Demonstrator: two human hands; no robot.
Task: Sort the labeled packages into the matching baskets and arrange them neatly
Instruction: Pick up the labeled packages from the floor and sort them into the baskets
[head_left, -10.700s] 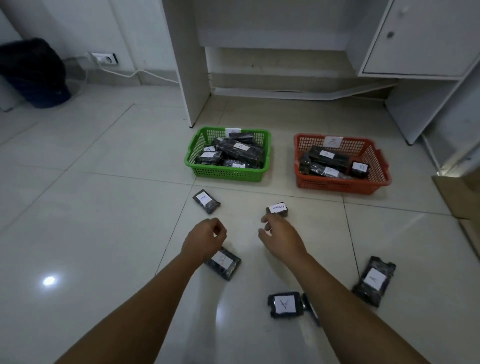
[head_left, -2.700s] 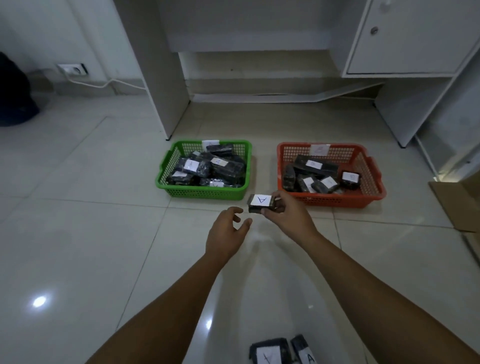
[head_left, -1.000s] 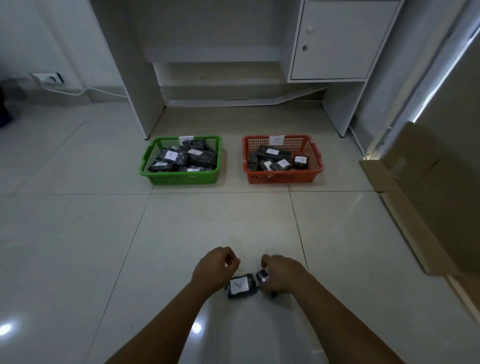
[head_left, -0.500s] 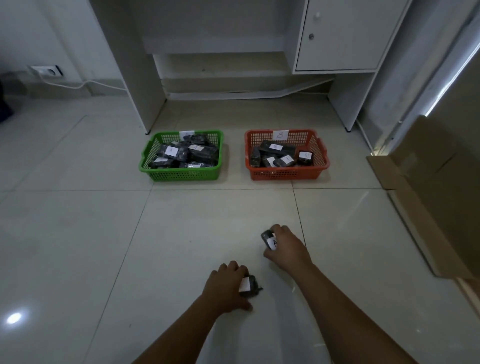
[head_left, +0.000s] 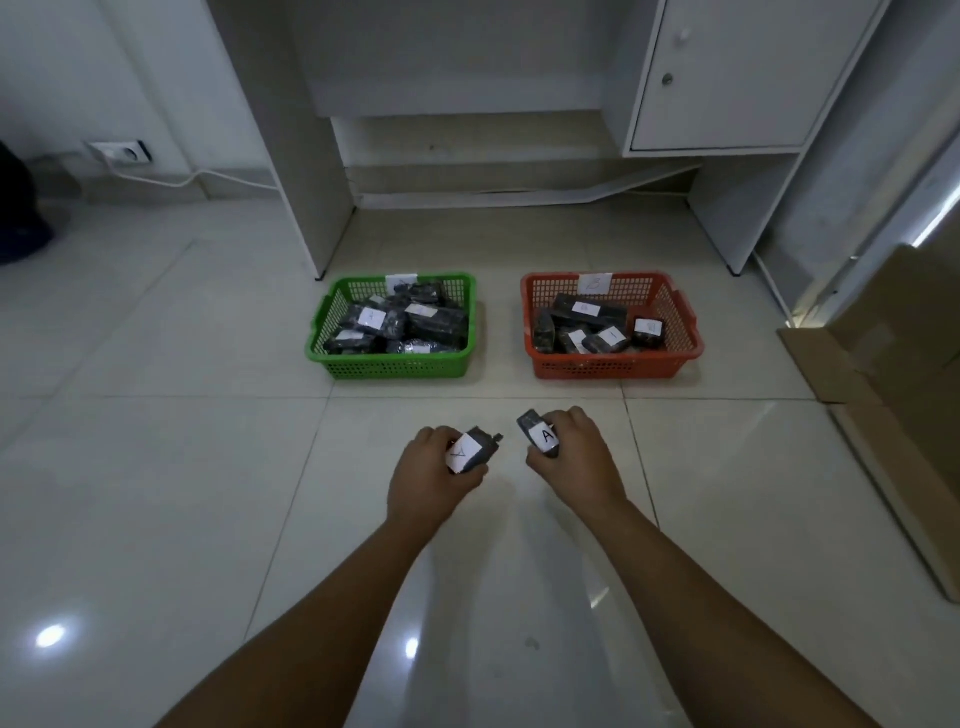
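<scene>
My left hand (head_left: 423, 480) grips a small black package (head_left: 475, 449) with a white label. A second black package (head_left: 539, 434), labelled A, is held in my right hand (head_left: 574, 454). Both hands hover above the tiled floor, side by side, short of the baskets. Ahead on the left stands a green basket (head_left: 337, 358) full of several labelled black packages. To its right an orange basket (head_left: 685, 332), tagged B on its back wall, holds several more.
A white desk with a cabinet door (head_left: 727, 73) stands behind the baskets. Flattened cardboard boxes (head_left: 893, 364) lie at the right. A wall socket (head_left: 122, 153) with a cable is at the far left, beside a dark object (head_left: 21, 218).
Both hands picked a package off the floor and lifted them forward toward the baskets. The view has moved closer to the baskets.
</scene>
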